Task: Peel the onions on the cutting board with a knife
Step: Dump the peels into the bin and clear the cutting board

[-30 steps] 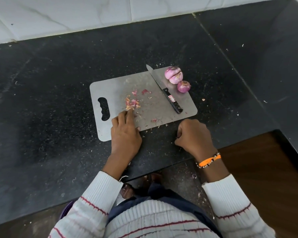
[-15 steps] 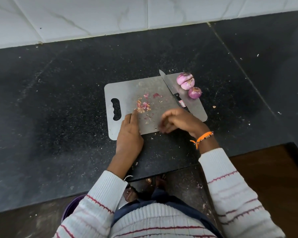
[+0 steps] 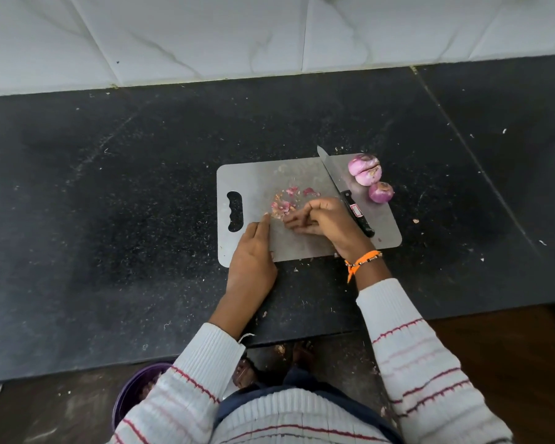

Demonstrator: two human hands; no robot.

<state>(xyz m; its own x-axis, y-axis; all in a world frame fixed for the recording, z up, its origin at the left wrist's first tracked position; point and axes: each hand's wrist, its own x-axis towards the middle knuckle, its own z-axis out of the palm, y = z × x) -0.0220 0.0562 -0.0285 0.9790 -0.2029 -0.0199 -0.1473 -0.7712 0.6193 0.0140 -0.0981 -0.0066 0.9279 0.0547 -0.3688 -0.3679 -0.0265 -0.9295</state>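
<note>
Her right hand (image 3: 321, 219) has swept in from the counter edge, fingers loosely curled and grasping nothing, herding peel scraps (image 3: 282, 206) toward her flat, relaxed left hand (image 3: 253, 248), so the onions (image 3: 369, 177) look peeled.

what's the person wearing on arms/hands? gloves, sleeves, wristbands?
No gloves: left hand and right hand are bare. Both arms wear white ribbed knit sleeves with thin red stripes. An orange thread bracelet with small beads circles the right wrist.

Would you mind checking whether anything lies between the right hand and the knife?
Nothing visible does. The knife lies free on the board, its handle just right of the right hand. The onions sit beyond the blade, out of the way.
</note>
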